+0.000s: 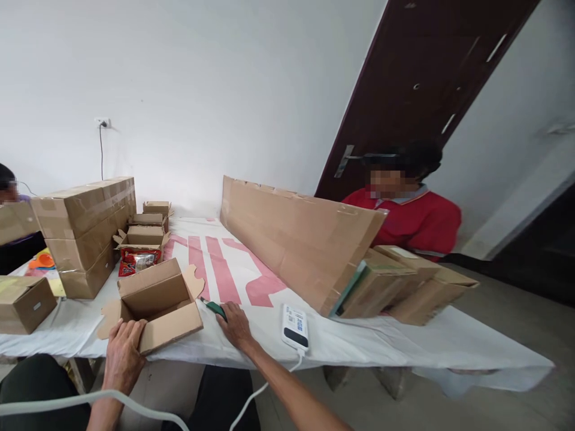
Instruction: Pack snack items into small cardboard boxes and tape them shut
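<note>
An open cardboard box (173, 326) stands near the table's front edge, its flaps spread and its inside bare. My left hand (123, 353) is closed over the box's front left edge, fingers on top of the cardboard. Just right of the box, my right hand (236, 326) grips a green utility knife (215, 307) low over the tabletop, its tip pointing left toward the box's side flap. Behind the box lies a red, partly clear food packet (139, 261). Part of my right fingers is hidden by the hand itself.
Several open boxes (141, 235) line up behind the packet, beside stacked taped cartons (85, 239). A long cardboard panel (296, 239) divides the table, with more boxes (381, 281) and a person in red (431, 221) beyond. A white cabled device (295, 326) lies right of my hand.
</note>
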`<state>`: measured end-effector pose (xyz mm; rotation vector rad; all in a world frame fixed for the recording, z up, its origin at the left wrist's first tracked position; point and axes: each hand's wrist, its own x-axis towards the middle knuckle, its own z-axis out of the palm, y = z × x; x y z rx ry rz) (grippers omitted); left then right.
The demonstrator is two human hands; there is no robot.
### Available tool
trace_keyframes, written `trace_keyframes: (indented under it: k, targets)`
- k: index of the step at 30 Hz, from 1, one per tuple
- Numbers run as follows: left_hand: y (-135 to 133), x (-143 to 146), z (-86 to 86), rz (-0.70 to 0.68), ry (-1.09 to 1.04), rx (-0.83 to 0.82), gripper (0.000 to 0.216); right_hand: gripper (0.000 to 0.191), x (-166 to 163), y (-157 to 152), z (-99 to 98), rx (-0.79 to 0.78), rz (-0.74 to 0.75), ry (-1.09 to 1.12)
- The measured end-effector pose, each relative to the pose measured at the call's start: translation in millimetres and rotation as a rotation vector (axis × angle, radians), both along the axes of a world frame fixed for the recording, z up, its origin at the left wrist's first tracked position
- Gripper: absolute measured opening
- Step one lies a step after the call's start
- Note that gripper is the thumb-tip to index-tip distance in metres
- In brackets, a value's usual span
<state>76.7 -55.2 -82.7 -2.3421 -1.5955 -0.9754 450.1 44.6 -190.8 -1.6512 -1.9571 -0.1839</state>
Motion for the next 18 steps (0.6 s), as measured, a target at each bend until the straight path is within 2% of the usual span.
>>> trace_keyframes:
  k: [3, 5, 9, 13, 18]
  targets:
    - [11, -15, 5.6, -0.002, 0.059, 0.022, 0.062, 0.014, -1, -1, 2.8, -0.001, -0.003, 0.002]
    - [25, -29, 15.3, 0.012, 0.118, 0.050, 0.060, 0.015, -2, -2, 5.2, -0.002, 0.000, 0.008]
    - [72, -65, 43.4, 0.067, 0.233, 0.048, 0.051, 0.017, -3, -4, 9.6, -0.010, 0.002, 0.028]
    - [124, -95, 70.6, 0.117, 0.323, -0.010, 0.053, 0.019, -4, -4, 11.9, -0.020, -0.008, 0.046]
    - [164, -104, 92.5, 0.179, 0.405, -0.048, 0.049, 0.018, -3, -3, 13.2, -0.027, -0.007, 0.045]
